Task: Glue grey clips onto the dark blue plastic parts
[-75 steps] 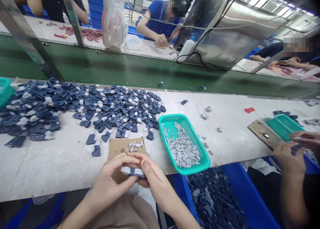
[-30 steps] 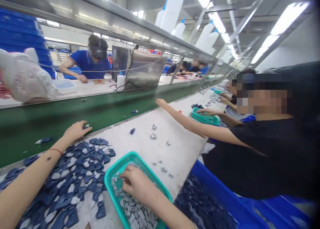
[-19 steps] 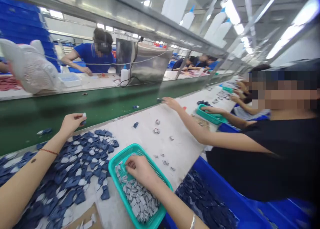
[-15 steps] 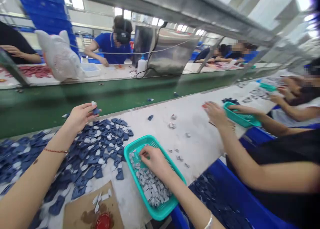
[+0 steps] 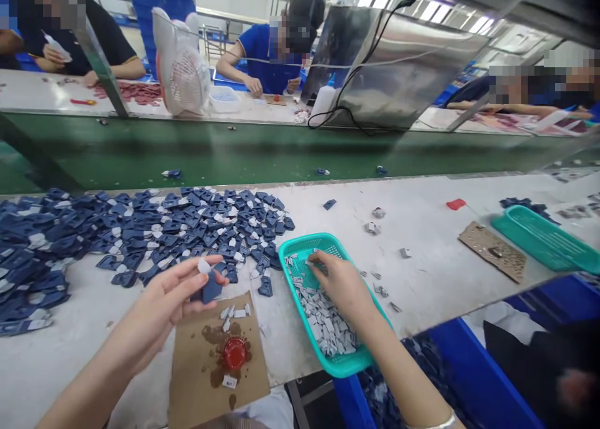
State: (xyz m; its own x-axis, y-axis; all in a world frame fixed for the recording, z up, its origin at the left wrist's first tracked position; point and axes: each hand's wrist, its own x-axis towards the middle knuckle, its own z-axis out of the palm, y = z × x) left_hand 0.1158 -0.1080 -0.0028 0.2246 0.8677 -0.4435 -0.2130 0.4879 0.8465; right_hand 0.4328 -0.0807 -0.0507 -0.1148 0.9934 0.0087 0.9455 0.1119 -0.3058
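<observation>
Between its thumb and fingers, my left hand (image 5: 171,297) pinches a dark blue fabric piece (image 5: 212,290) with a white tip, held above the corner of a stained cardboard sheet (image 5: 187,379). My right hand (image 5: 344,288) reaches into a green plastic basket (image 5: 328,366) of small grey-white pieces (image 5: 323,319); its fingertips are pinched near the far end, on what looks like one small pale piece. On the cardboard lie a red round cap (image 5: 235,353) and several loose pale pieces (image 5: 239,313). A heap of dark blue pieces (image 5: 140,222) spreads beyond my left hand.
Blue bins (image 5: 487,366) holding dark pieces stand below the table's right edge. Farther right lie another green basket (image 5: 529,235) and a brown board (image 5: 492,251). A green strip (image 5: 262,151) separates this table from the opposite bench, where a co-worker in blue (image 5: 262,60) sits.
My left hand has come back from the far side of the heap to above the cardboard, carrying the blue piece. My right hand stays in the basket. The co-worker's arms at right have left view.
</observation>
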